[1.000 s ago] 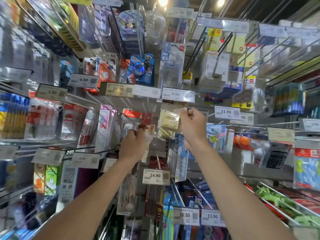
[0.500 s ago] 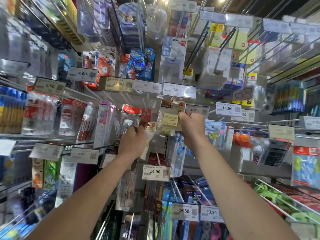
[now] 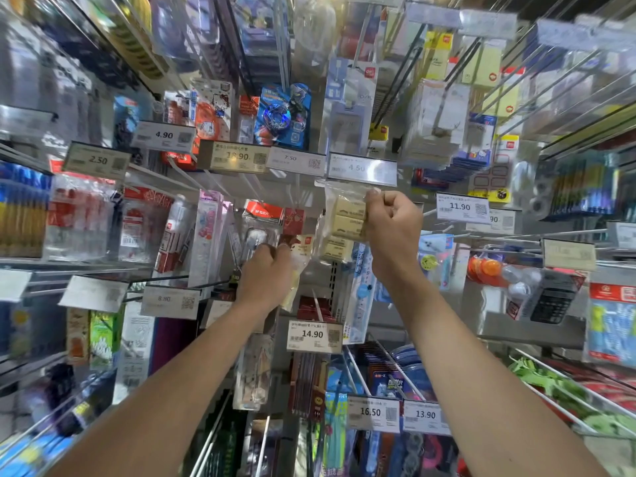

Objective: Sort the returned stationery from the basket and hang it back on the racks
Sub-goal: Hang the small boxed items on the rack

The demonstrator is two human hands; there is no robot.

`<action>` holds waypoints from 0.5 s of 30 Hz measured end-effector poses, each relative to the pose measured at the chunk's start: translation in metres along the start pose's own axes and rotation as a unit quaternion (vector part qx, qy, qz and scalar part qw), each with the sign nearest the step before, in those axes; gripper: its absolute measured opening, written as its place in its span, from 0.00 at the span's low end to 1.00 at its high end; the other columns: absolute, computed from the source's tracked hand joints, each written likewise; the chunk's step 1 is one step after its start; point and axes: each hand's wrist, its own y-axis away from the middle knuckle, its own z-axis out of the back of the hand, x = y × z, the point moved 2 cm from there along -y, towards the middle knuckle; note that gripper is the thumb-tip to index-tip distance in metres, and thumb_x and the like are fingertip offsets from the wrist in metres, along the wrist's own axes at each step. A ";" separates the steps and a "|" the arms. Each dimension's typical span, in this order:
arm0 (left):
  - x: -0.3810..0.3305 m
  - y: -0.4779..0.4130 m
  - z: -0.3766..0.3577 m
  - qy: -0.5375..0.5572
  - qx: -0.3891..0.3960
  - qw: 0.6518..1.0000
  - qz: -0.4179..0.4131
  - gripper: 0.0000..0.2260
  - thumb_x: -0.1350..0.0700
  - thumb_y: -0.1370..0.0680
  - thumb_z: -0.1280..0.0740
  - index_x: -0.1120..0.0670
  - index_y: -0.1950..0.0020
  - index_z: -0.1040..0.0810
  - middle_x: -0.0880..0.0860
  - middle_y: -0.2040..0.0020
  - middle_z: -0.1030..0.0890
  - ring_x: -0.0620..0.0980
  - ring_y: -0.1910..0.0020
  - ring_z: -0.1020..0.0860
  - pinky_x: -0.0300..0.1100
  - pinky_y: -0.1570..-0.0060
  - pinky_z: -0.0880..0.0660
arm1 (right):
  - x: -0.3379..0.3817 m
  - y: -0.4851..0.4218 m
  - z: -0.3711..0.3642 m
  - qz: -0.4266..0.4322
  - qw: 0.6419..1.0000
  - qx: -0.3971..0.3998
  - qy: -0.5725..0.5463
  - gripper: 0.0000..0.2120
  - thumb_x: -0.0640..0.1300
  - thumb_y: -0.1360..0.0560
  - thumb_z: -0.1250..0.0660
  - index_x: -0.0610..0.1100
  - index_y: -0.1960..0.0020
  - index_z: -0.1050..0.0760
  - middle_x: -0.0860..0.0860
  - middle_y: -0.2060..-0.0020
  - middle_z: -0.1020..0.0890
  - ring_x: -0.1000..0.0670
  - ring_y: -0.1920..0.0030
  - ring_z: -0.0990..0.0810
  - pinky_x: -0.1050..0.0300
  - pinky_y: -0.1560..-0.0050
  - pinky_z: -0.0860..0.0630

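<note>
Pinching eraser bag [image 3: 346, 218] at top | right fingers [image 3: 375, 205] | left hand [image 3: 265, 278] grips packet [image 3: 303, 251]

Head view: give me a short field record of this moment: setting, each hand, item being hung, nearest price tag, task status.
setting: stationery racks with hanging packs and price tags
right hand: pinches the eraser pack by its right edge
left hand: grips a slim pale packet
nearest tag: 4.50 price tag, just above the eraser pack
status: eraser pack held up under the tag; whether it hangs on a hook cannot be told
</note>
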 end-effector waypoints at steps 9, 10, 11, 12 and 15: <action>-0.001 0.000 0.000 -0.007 -0.003 1.000 0.001 0.15 0.44 0.14 0.45 0.54 0.43 0.27 0.51 0.52 0.23 0.49 0.54 0.23 0.50 0.48 0.24 | -0.014 -0.009 0.002 -0.066 0.997 0.000 0.035 0.13 0.41 0.23 0.34 0.41 0.65 0.29 0.49 0.73 0.32 0.48 0.68 0.33 0.50 0.64 0.34; 0.001 0.000 -0.001 -0.008 -0.002 1.000 0.002 0.16 0.43 0.14 0.45 0.54 0.43 0.27 0.51 0.52 0.23 0.49 0.54 0.23 0.50 0.48 0.24 | -0.015 -0.009 0.001 -0.072 0.997 0.004 0.038 0.16 0.40 0.24 0.34 0.44 0.68 0.33 0.50 0.74 0.35 0.48 0.67 0.35 0.50 0.64 0.37; 0.001 -0.001 -0.001 -0.007 -0.001 1.000 0.002 0.16 0.43 0.14 0.45 0.54 0.42 0.27 0.51 0.51 0.23 0.49 0.53 0.23 0.50 0.49 0.25 | -0.017 -0.008 0.000 -0.082 0.996 0.006 0.037 0.19 0.39 0.24 0.34 0.47 0.70 0.37 0.50 0.74 0.36 0.48 0.67 0.36 0.50 0.64 0.38; 0.002 -0.001 -0.001 -0.006 -0.001 1.000 0.001 0.17 0.43 0.14 0.45 0.54 0.42 0.26 0.51 0.51 0.23 0.49 0.53 0.23 0.49 0.50 0.25 | -0.018 -0.008 0.000 -0.093 0.995 0.004 0.032 0.21 0.39 0.24 0.34 0.48 0.70 0.39 0.49 0.73 0.36 0.48 0.67 0.35 0.50 0.64 0.38; 0.002 -0.001 -0.001 -0.013 0.000 1.000 -0.004 0.17 0.43 0.14 0.45 0.54 0.43 0.26 0.51 0.52 0.22 0.49 0.54 0.23 0.48 0.52 0.26 | -0.025 -0.011 0.000 -0.145 0.989 -0.025 0.029 0.17 0.40 0.25 0.33 0.48 0.68 0.38 0.47 0.69 0.32 0.48 0.65 0.30 0.51 0.64 0.34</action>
